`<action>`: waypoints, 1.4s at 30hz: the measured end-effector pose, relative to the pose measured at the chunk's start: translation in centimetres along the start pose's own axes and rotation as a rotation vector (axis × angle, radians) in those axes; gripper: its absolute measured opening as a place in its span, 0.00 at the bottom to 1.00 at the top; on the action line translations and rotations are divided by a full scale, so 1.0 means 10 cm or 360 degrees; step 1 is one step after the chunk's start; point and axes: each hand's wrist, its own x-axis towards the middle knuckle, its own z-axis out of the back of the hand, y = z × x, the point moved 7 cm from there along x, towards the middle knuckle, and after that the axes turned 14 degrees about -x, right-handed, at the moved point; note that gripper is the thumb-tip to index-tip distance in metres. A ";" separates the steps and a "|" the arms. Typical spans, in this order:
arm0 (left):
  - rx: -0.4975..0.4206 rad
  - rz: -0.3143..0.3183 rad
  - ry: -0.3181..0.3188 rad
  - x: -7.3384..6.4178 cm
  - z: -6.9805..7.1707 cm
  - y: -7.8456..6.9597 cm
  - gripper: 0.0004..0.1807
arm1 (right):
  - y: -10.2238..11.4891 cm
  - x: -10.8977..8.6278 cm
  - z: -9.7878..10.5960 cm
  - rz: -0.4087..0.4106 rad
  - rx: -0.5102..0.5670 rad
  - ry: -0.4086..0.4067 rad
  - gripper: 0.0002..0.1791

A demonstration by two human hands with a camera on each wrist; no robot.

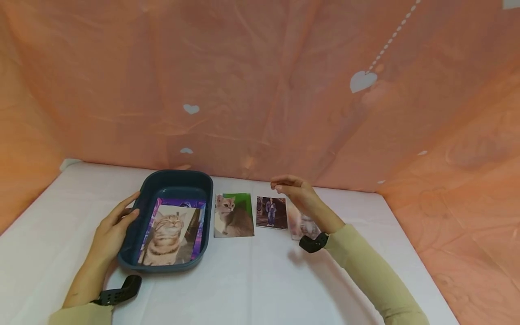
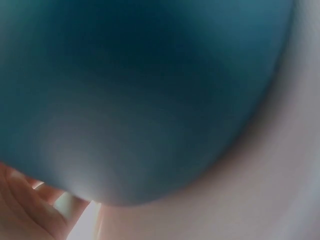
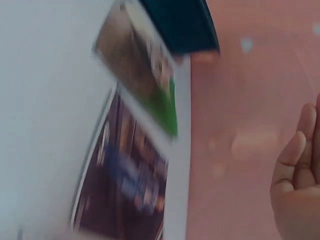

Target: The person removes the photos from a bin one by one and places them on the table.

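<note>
My left hand (image 1: 111, 228) holds the left side of a dark blue plastic basin (image 1: 134, 266), thumb and fingers at its rim. The left wrist view shows the basin's wall (image 2: 135, 125) large and blurred, with the hand (image 2: 35, 210) at its lower edge. Inside lies a cat photo (image 1: 168, 239) over a purple picture (image 1: 199, 239). My right hand (image 1: 300, 194) hovers above the row of pictures, fingers loosely bent, holding nothing. Below it are a picture of a standing person (image 1: 271, 212) and a pale picture (image 1: 296, 228), partly covered by the forearm.
Another cat photo (image 1: 234, 216) with a green background lies just right of the basin. All of this is on a white-covered table (image 1: 211, 293). Orange sheeting (image 1: 243, 90) with white hearts rises behind the table and at both sides.
</note>
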 end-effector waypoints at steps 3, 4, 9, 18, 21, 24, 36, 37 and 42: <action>-0.0013 -0.0011 -0.0009 0.01 -0.03 -0.02 0.29 | 0.09 0.05 -0.18 -0.0003 -0.0037 0.0052 0.20; -0.0015 -0.0014 -0.0009 0.01 -0.05 -0.03 0.29 | 0.11 0.07 -0.24 -0.0002 -0.0037 0.0076 0.20; -0.0035 -0.0018 -0.0003 0.05 -0.10 -0.06 0.29 | 0.16 0.17 -0.55 0.0023 -0.0005 0.0221 0.20; -0.0040 -0.0007 -0.0039 0.06 -0.19 -0.10 0.28 | 0.17 0.35 -0.99 0.0099 0.0137 0.0398 0.21; -0.0057 0.0007 -0.0045 0.06 -0.21 -0.10 0.28 | 0.18 0.40 -1.11 0.0054 0.0123 0.0408 0.19; -0.0064 0.0021 -0.0049 0.04 -0.22 -0.10 0.28 | 0.16 0.45 -1.23 -0.0039 0.0082 0.0413 0.14; -0.0067 0.0003 -0.0072 0.01 -0.28 -0.14 0.28 | 0.12 0.66 -1.72 -0.0260 -0.0057 0.0529 0.20; -0.0066 0.0002 -0.0072 0.01 -0.27 -0.14 0.28 | 0.12 0.69 -1.75 -0.0290 -0.0069 0.0520 0.19; -0.0103 0.0034 -0.0059 0.02 -0.29 -0.12 0.27 | 0.12 0.88 -1.81 -0.0468 -0.0196 0.0378 0.17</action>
